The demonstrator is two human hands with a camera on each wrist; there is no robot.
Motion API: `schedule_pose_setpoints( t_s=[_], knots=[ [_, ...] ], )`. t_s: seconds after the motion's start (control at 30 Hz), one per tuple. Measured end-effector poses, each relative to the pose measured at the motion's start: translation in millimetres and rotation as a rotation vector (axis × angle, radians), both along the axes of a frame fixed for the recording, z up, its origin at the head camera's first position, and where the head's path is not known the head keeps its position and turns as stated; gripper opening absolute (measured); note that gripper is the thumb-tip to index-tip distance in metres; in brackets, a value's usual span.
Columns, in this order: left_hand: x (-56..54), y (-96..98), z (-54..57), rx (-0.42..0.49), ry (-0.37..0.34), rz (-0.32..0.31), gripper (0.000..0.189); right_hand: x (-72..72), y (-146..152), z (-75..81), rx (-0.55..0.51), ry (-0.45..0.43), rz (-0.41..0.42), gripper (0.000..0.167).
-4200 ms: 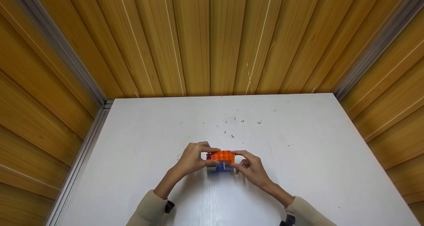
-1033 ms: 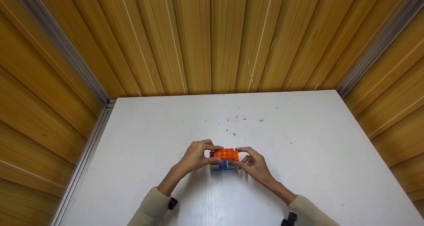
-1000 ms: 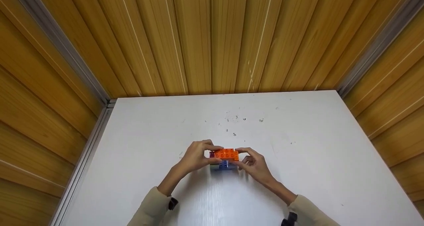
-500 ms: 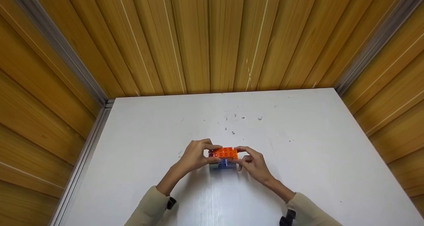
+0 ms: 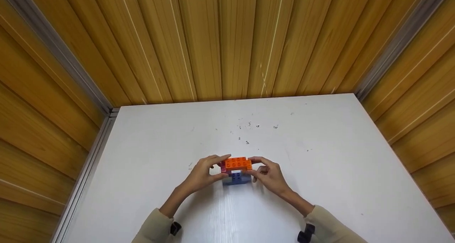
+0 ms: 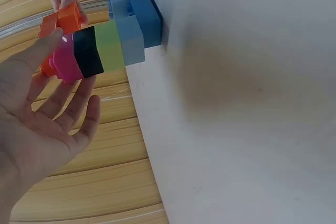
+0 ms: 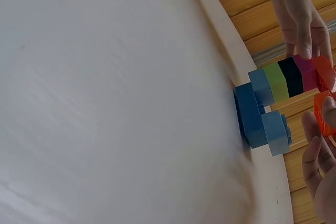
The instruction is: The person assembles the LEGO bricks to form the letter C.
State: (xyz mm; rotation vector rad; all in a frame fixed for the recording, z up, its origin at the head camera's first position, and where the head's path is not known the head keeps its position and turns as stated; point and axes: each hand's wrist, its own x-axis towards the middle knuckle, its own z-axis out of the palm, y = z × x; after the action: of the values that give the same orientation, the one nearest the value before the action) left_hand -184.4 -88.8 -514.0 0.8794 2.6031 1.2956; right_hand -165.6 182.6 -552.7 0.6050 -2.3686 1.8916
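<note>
A stack of toy building bricks stands on the table. Its base is a blue brick (image 7: 248, 114) with a light blue brick (image 7: 274, 132) on one end. On the other end rise light blue, lime green (image 6: 108, 45), black (image 6: 87, 51) and magenta (image 6: 67, 59) bricks. A long orange brick (image 5: 236, 163) spans the top from the magenta one. My left hand (image 5: 204, 175) pinches the magenta brick between thumb and fingers. My right hand (image 5: 273, 179) pinches a smaller orange brick (image 7: 320, 113) at the long one's right end; a gap shows below it.
The white table (image 5: 160, 140) has dark scuff marks (image 5: 247, 142) beyond the stack. Wood-patterned panels (image 5: 231, 43) and grey metal rails (image 5: 106, 109) enclose it. Both sleeves (image 5: 156, 225) carry black wrist devices (image 5: 175, 228).
My left hand has shifted left, from the long orange brick's sides to the magenta brick, baring more of the orange top. My right hand keeps its pinch. The head view has shifted slightly.
</note>
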Motion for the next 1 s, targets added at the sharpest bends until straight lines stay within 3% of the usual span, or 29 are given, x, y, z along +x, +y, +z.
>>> schedule_pose_setpoints(
  t_s=[0.1,0.3,0.4,0.53,0.63,0.83,1.0],
  knots=[
    [1.6,-5.0,-7.6,0.063,-0.02,0.021,0.049,0.1,2,1.9,0.005,-0.078,-0.006,0.037],
    [4.7,-6.4,-17.3,0.148,-0.134,0.041,0.043,-2.2,7,-1.0,0.031,-0.213,-0.01,0.035],
    [7.4,-6.4,-22.4,0.152,-0.202,0.011,0.054,-2.2,7,-4.2,0.048,-0.261,-0.022,0.036],
    [12.7,-6.1,-29.5,0.122,-0.273,-0.056,0.082,-0.5,6,-9.3,0.057,-0.309,-0.026,0.039],
    [15.8,-4.2,-33.4,0.095,-0.294,-0.064,0.094,1.3,7,-13.0,0.063,-0.324,-0.001,0.044],
    [16.5,-2.7,-38.4,0.053,-0.297,0.002,0.09,6.8,11,-15.5,0.126,-0.318,0.103,0.06],
    [18.1,-6.3,-40.8,0.055,-0.293,0.005,0.089,11.4,16,-17.3,0.18,-0.286,0.177,0.074]
  ],
)
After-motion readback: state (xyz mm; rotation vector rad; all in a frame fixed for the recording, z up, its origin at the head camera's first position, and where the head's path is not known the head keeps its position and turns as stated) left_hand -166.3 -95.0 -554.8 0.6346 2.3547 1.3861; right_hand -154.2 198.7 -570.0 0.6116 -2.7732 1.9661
